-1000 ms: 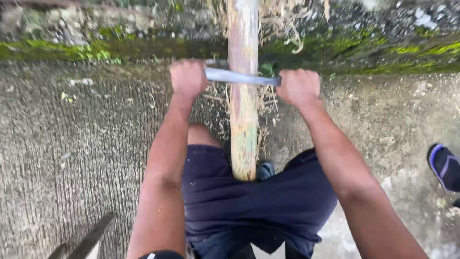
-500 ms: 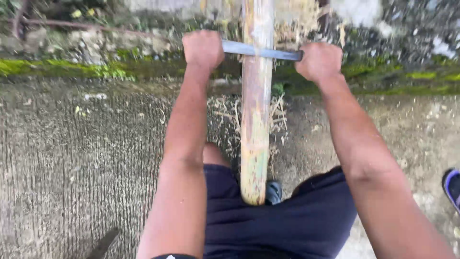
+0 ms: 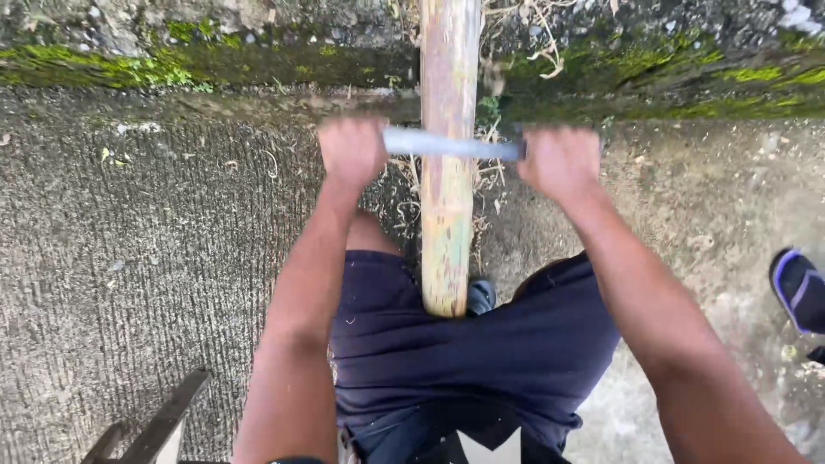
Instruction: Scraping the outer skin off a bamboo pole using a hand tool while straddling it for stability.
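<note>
A thick yellow-green bamboo pole (image 3: 447, 180) runs from between my thighs out toward the mossy ledge. A long grey blade (image 3: 451, 144) lies flat across it. My left hand (image 3: 351, 151) grips the blade's left end and my right hand (image 3: 560, 161) grips its right end, one on each side of the pole. Both hands are blurred with motion. Thin dry shavings (image 3: 494, 176) lie scattered on the ground around the pole.
Rough concrete ground (image 3: 155, 258) lies under me, with a moss-covered ledge (image 3: 172, 60) at the far side. A blue sandal (image 3: 799, 288) sits at the right edge. A grey wooden frame piece (image 3: 159, 425) shows at the lower left. Dark shorts (image 3: 464, 361) cover my lap.
The blade and both hands slid away along the pole, then came back toward me. The view shifted slightly with the stroke.
</note>
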